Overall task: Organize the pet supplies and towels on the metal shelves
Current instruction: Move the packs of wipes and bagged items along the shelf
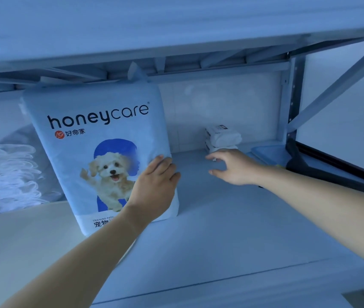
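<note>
Honeycare pad bag [101,152] stands a bit tilted on the shelf [221,218], only the left hand [154,183] flat on its lower right edge, right hand [232,167] spread and empty just short of the white packs [223,138] to its right, so it'll probably flop if that palm slips.

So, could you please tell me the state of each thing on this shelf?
Training pad pack: standing, top leaning left.
White packs: stacked at the back of the shelf.
Blue tray: lying flat, far right.
Left hand: open, flat against the pack.
Right hand: open, holding nothing, before the white packs.
</note>
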